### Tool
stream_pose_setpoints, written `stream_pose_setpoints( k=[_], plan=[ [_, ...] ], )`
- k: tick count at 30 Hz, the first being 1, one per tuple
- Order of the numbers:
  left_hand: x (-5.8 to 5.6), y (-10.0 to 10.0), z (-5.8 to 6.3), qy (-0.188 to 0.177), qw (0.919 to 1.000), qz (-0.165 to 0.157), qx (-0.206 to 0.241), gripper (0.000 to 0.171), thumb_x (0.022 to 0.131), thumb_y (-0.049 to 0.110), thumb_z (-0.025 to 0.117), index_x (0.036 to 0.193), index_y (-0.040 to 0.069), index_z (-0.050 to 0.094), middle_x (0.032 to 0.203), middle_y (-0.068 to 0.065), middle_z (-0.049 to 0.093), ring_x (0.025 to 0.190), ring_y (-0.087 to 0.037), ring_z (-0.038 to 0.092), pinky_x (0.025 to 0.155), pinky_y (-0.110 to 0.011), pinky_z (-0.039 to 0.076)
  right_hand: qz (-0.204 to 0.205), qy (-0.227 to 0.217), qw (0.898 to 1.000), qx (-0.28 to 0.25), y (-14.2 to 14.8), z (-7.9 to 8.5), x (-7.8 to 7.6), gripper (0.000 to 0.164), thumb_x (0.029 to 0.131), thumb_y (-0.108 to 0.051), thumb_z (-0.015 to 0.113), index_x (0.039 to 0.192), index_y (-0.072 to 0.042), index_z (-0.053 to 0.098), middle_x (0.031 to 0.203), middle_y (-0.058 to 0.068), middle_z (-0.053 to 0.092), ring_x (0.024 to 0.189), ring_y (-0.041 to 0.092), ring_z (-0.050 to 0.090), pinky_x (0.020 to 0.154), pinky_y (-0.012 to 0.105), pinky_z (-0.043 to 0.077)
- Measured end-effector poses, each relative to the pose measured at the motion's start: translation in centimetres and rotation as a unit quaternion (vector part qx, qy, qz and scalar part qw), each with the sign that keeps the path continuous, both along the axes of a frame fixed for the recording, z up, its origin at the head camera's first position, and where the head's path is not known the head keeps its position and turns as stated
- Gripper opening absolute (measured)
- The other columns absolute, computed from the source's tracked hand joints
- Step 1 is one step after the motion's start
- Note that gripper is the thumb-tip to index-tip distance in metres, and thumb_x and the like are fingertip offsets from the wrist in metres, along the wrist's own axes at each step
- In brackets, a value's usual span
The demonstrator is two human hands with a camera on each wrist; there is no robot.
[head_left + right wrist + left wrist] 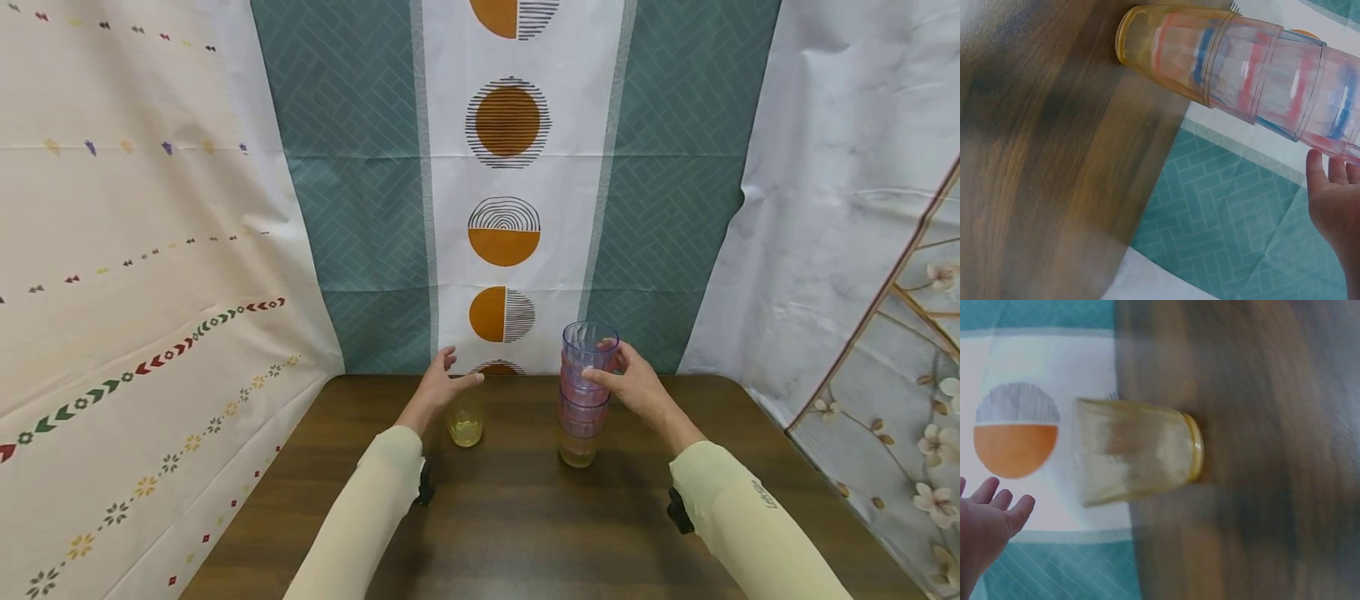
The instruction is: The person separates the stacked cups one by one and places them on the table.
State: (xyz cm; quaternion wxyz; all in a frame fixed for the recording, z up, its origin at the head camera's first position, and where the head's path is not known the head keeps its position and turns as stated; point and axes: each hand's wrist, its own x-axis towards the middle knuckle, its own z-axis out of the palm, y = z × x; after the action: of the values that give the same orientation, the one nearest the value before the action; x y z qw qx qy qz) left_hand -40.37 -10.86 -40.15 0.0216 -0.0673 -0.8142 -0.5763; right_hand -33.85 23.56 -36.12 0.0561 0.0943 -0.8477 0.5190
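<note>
A stack of clear tinted cups (583,408) stands upright on the table, yellow at the bottom, with pink and blue ones above. My right hand (633,383) holds its upper part, thumb in front and fingers round the far side. In the right wrist view, the fingertips of the right hand (1338,200) meet the side of the stack (1235,69). A single yellow cup (466,423) stands to the left of the stack. My left hand (438,386) is beside and above this cup, fingers spread, holding nothing. The left wrist view shows the yellow cup (1141,450) apart from the fingers.
The dark wooden table (495,533) ends at a patterned teal and white curtain (375,250). A cream embroidered cloth (150,333) hangs on the left, and a pale floral cloth (847,275) on the right.
</note>
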Motion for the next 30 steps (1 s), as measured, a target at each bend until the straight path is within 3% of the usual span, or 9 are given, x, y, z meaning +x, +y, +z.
stream_pose_setpoints(
  k=[7,16,26,30],
  plan=[
    [0.3,1.9,2.4,0.028,0.9987,-0.042,-0.007,0.092,0.084,0.036,0.079,0.155,0.012,0.026,0.157,-0.013,0.033,0.146,-0.032,0.027,0.114,-0.054,0.028,0.001,0.006,1.0,-0.008,-0.1,0.0,-0.2,0.081,0.088,-0.045,0.074,0.148,-0.007,0.034,0.148,0.024,0.04,0.134,0.041,0.037,0.108,0.06,0.034],
    [0.9,4.7,5.1,0.036,0.9959,-0.082,-0.015,0.092,0.083,0.041,0.079,0.155,0.015,0.027,0.156,-0.011,0.035,0.145,-0.028,0.03,0.113,-0.049,0.032,0.008,0.013,1.0,-0.001,-0.1,0.3,0.1,0.084,0.089,-0.039,0.075,0.151,-0.003,0.03,0.144,0.026,0.043,0.127,0.039,0.041,0.106,0.058,0.038],
    [1.2,7.4,6.7,0.05,0.9914,-0.12,-0.013,0.09,0.083,0.039,0.079,0.155,0.018,0.027,0.157,-0.013,0.033,0.145,-0.029,0.029,0.115,-0.05,0.028,0.0,-0.021,1.0,0.006,0.0,-0.3,0.1,0.098,0.085,-0.051,0.074,0.155,-0.005,0.023,0.152,0.024,0.036,0.139,0.044,0.033,0.108,0.06,0.034],
    [1.4,8.7,7.1,0.051,0.9902,-0.13,-0.012,0.09,0.082,0.04,0.08,0.154,0.02,0.03,0.156,-0.011,0.035,0.144,-0.028,0.032,0.112,-0.05,0.033,0.002,-0.016,1.0,0.002,0.0,-0.6,0.1,0.097,0.086,-0.051,0.073,0.156,-0.005,0.023,0.152,0.024,0.037,0.139,0.044,0.034,0.108,0.06,0.034]
  ],
)
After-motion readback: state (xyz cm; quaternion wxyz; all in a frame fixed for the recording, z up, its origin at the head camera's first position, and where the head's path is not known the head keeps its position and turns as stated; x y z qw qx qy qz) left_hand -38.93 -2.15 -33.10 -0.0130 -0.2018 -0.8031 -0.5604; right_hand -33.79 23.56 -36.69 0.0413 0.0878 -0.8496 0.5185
